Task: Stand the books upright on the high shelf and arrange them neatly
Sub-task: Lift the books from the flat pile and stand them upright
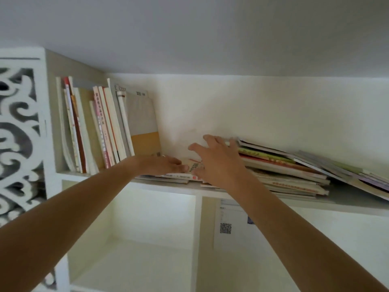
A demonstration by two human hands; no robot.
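High shelf (160, 185) runs left to right just under the ceiling. Upright row (99, 129) already stands at its left end, leaning a bit, the outermost gray-and-yellow book (143, 125) tilted against the rest. Flat stack (284, 171) fills the middle and right, slumped, with a few thin ones (345, 173) at the far right sloping down off the pile. Risk, as I read it: pulling one book from low in the stack drags the ones above forward over the shelf lip, and the loose sloping ones on the right slide off; also the upright row has nothing bracing its right side, so it may topple into the gap once nudged. Right hand (219, 163) is spread wide, fingers fanned, reaching over the left end of the stack, thumb side near the top book (194, 165); can't tell if it's actually touching. Left hand (164, 164) lies flat, fingers nearly straight, tips touching that same book's left edge. Neither hand has hold of anything yet.
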